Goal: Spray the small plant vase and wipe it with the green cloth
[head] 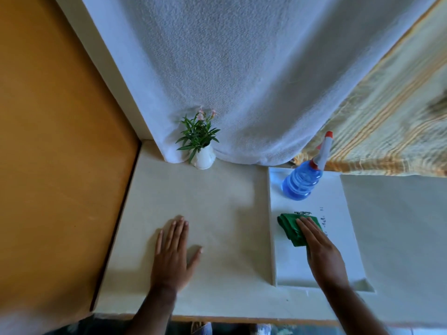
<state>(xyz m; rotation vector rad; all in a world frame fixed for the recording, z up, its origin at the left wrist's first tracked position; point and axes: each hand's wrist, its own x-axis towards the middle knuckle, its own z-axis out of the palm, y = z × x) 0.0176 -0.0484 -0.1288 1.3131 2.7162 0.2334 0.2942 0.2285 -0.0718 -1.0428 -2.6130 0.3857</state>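
A small white vase (203,158) with green leaves and pink flowers stands at the back of the table, against a hanging white towel. To the right, a blue spray bottle (301,182) with a white and red nozzle stands on a white tray (348,240). In front of it on the tray lies a folded green cloth (291,228). My right hand (319,250) rests flat on the cloth's right part, fingers stretched out. My left hand (173,252) lies flat on the table with fingers apart, holding nothing, well in front of the vase.
The pale table (217,201) meets an orange wall (60,141) on the left. A white towel (242,81) and a striped yellow fabric (387,117) hang behind. The table's front edge runs along the bottom of the view.
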